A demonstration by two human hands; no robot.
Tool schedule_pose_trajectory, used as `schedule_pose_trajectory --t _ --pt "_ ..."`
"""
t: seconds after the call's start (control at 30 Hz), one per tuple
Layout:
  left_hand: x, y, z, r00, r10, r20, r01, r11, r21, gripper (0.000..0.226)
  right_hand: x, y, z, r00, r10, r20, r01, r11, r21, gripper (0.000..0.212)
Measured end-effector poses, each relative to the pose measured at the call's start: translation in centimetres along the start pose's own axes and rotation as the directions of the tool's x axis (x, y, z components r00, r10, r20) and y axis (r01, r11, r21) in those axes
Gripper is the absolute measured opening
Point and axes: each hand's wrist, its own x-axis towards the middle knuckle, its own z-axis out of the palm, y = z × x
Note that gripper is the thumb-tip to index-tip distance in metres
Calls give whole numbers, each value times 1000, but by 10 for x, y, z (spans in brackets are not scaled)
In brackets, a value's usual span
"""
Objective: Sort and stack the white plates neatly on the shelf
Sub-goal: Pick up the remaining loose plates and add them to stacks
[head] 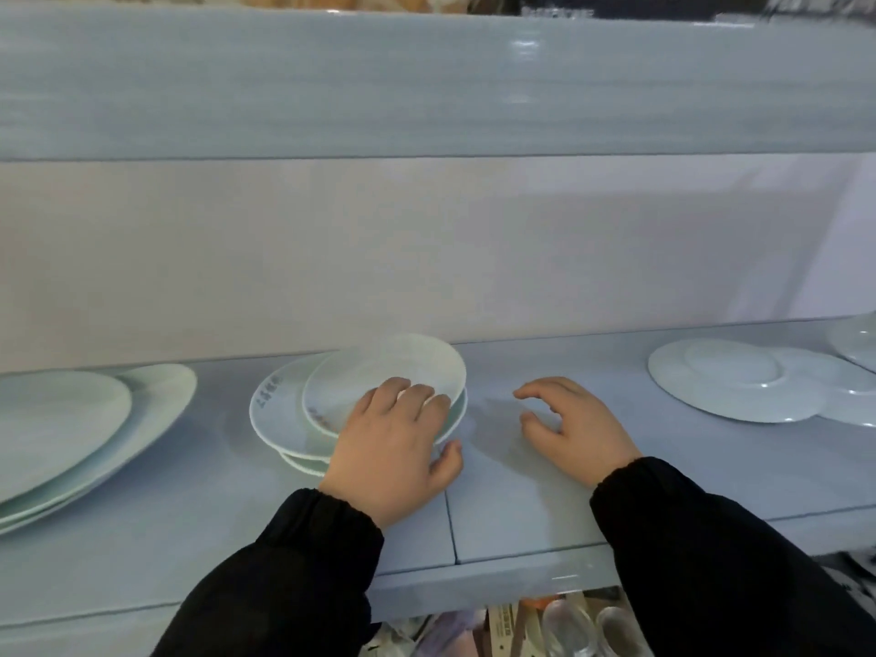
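A small pile of white plates (284, 414) sits on the pale blue shelf (521, 514), slightly left of centre. Its top plate (388, 367) lies shifted to the right of those below. My left hand (393, 448) grips that top plate at its near right rim, fingers over the edge and thumb beside it. My right hand (573, 429) hovers just right of the pile with loosely curled fingers, holding nothing. To the far left lies a stack of large plates (71, 433). Two overlapping flat plates (739, 381) lie at the right.
Another white dish (858, 343) shows at the far right edge. An upper shelf board (426, 87) overhangs the space. Below the shelf's front edge stand clear glasses (583, 628) and other clutter. Bare shelf surface lies between the pile and the right plates.
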Motion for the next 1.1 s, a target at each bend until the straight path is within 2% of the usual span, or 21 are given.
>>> schedule_pose_trajectory --t 0.13,0.2,0.27,0.4,0.53,0.7,1.0,1.1 --pt "10 32 10 992 116 -45 -116 993 -12 40 2 7 -6 1000 -18 0 18 1000 15 34" --pt "16 50 17 987 154 -38 -155 988 -25 39 2 9 -9 999 -38 3 38 999 32 45" --pt "23 66 23 987 162 -4 -162 986 -41 39 2 13 -13 999 -50 8 50 998 41 45" --pt "34 89 31 991 93 95 -87 994 -66 39 -2 37 -30 998 -47 32 46 999 15 33" --pt "49 112 40 985 35 166 -21 996 -85 41 -6 72 -62 998 -24 64 26 999 -35 36" --pt "75 144 60 979 -33 199 55 993 -107 45 -11 123 -104 999 41 28 -41 999 -21 29" --pt "120 218 93 973 -30 227 68 984 -163 52 -24 213 -180 995 52 -88 -60 993 -97 27" --pt "128 226 101 969 -58 239 100 980 -171 55 -25 237 -195 996 58 -66 -65 992 -106 30"
